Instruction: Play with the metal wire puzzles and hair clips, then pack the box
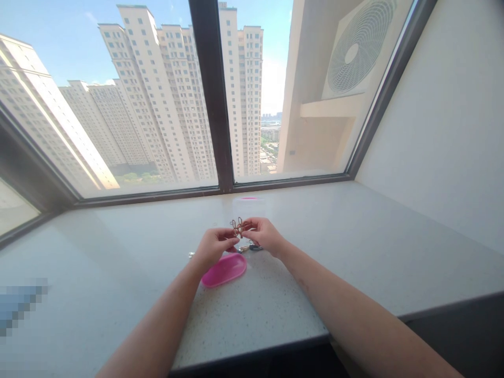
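Above the pale counter, a small brown looped piece (237,227), shaped like a flower of bent wire or cord, is held up between both hands. My left hand (216,242) pinches it from the left with thumb and fingers. From the right, my right hand (264,233) grips its other side, fingertips closed on it. Under the left wrist lies a shallow pink oval dish or lid (224,270), partly covered by that hand. Just below the fingers rests a small metal tool with a dark part (255,247), half hidden by my right hand.
Behind the hands stands a clear container (249,206) with something pink at its top. A small silvery end (191,255) pokes out left of my left hand. The speckled counter (252,320) has a front edge near me; window frames (224,105) rise behind.
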A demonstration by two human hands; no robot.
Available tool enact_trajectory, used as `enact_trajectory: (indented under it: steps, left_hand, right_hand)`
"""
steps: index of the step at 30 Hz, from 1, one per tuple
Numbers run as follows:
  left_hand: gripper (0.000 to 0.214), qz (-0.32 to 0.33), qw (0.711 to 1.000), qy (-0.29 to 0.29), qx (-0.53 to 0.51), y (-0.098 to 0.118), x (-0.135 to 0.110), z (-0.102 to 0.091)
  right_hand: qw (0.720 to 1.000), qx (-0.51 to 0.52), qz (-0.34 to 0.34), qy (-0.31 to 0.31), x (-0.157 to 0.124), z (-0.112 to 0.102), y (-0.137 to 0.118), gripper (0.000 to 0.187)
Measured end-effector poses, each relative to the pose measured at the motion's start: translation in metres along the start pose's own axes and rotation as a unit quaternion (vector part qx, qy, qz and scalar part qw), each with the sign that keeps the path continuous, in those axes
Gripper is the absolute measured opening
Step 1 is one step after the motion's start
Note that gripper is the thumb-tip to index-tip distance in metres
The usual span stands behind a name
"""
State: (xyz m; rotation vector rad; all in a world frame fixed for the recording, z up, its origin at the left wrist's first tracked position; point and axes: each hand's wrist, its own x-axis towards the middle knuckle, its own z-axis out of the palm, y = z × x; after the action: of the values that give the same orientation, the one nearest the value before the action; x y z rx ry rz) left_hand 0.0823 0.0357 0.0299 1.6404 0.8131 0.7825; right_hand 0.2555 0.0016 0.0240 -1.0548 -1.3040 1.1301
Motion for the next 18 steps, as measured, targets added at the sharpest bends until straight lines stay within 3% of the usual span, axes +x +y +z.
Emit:
enact_trajectory:
  steps: [11,18]
  left_hand:
    - [0.031,-0.003,0.998,0.070,0.004,-0.0024,0.0023,-0.0006]
    - [0.028,-0.001,1.000,0.005,0.005,0.0026,-0.0007,0.0021]
  right_hand:
    - [1.000,0.005,-0.003,0.017,0.0009,-0.0036,0.0023,0.023]
    - [1.000,0.013,0.019,-0.014,-0.0002,-0.0017,0.0047,0.034]
